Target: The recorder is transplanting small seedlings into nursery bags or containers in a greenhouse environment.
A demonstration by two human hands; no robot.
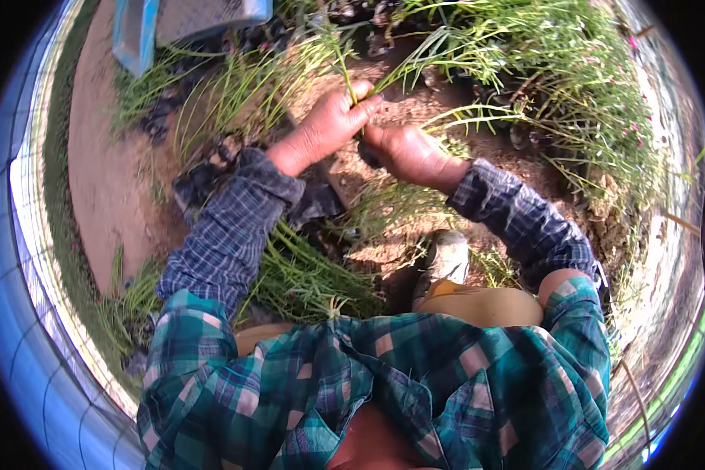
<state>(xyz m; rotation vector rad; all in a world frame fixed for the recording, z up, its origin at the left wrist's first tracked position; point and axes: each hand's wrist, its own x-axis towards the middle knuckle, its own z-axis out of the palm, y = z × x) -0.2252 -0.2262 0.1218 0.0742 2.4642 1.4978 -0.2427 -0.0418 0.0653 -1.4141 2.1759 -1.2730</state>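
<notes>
My left hand (329, 126) pinches slender green plant stems (346, 73) between thumb and fingers. Close beside it, my right hand (411, 154) is closed around the lower end of the same bunch. The stems fan out away from me above both hands. Under the right hand's fingers is a small dark lump (369, 156), perhaps a black plastic nursery bag; shadow hides most of it. Below my left wrist, black plastic nursery bags (320, 202) lie on the soil. A heap of cut or leaning green stems (317, 276) lies nearer my body.
Dense green plants with small pink flowers (564, 76) crowd the right and far side. A blue-edged container (135, 38) stands at the far left, by a bare dirt path (103, 170). My shoe (449, 258) rests on the soil. Thin sticks (681, 223) stick out at right.
</notes>
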